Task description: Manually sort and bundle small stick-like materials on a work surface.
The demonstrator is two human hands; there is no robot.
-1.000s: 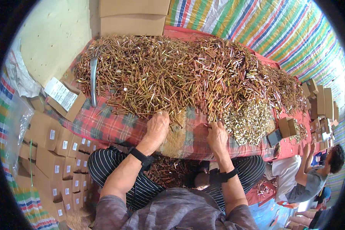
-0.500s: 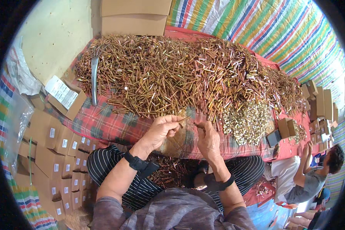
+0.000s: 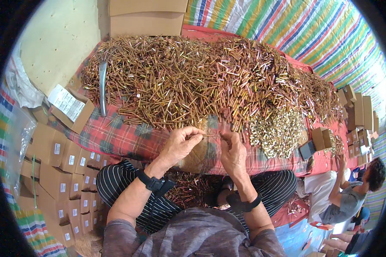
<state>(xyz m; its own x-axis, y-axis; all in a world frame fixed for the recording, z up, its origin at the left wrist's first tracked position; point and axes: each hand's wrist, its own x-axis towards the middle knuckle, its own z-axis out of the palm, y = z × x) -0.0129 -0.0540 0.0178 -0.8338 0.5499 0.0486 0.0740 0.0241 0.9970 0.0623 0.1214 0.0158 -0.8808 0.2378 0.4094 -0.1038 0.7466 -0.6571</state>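
Observation:
My left hand [image 3: 179,144] pinches a thin, copper-coloured metal rod [image 3: 209,135] between thumb and forefinger, its free end pointing right and nearly level. Facing it, my right hand [image 3: 234,155] is closed, with thumb and forefinger together close to the rod's end. Whatever sits in those right fingertips is too small to make out. Beyond both hands spreads a large heap of similar brass and copper-coloured rods [image 3: 158,81] on a red plaid cloth [image 3: 133,136]. A heap of small, shiny, pale-gold pieces [image 3: 276,133] lies to the right of my right hand.
A curved grey metal bar [image 3: 102,90] lies at the heap's left. Stacked labelled cardboard boxes [image 3: 55,182] fill the left side. An open small box [image 3: 321,139] stands right of the gold pieces. More rods [image 3: 191,188] lie between my legs. Another person [image 3: 347,201] sits at right.
The rod in my left hand has swung from slanting up to the right to nearly level. My right fingers have shifted slightly; a small dark bit seen at their tips is less distinct.

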